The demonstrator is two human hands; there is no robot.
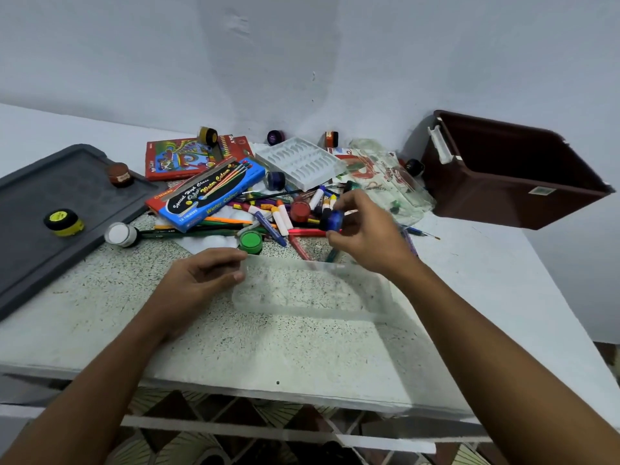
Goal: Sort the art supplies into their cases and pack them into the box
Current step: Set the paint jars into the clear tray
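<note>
My right hand (365, 233) pinches a small blue paint jar (333, 220) just above the heap of crayons, pencils and tubes (281, 216). My left hand (201, 280) grips the left rim of a clear plastic case (312, 310) that lies open on the speckled table. A green-lidded jar (251, 241) sits just beyond the left fingers. A red jar (300, 211) rests in the heap. The blue watercolour box (208, 193) and the red crayon box (188, 159) lie behind the heap. The dark brown box (503, 176) stands open at the right.
A dark grey tray lid (50, 256) at the left holds a yellow jar (63, 223) and a brown jar (119, 174). A white jar (120, 234) lies beside it. A white moulded insert (302, 162) and a clear printed pouch (385, 182) sit at the back, against the wall.
</note>
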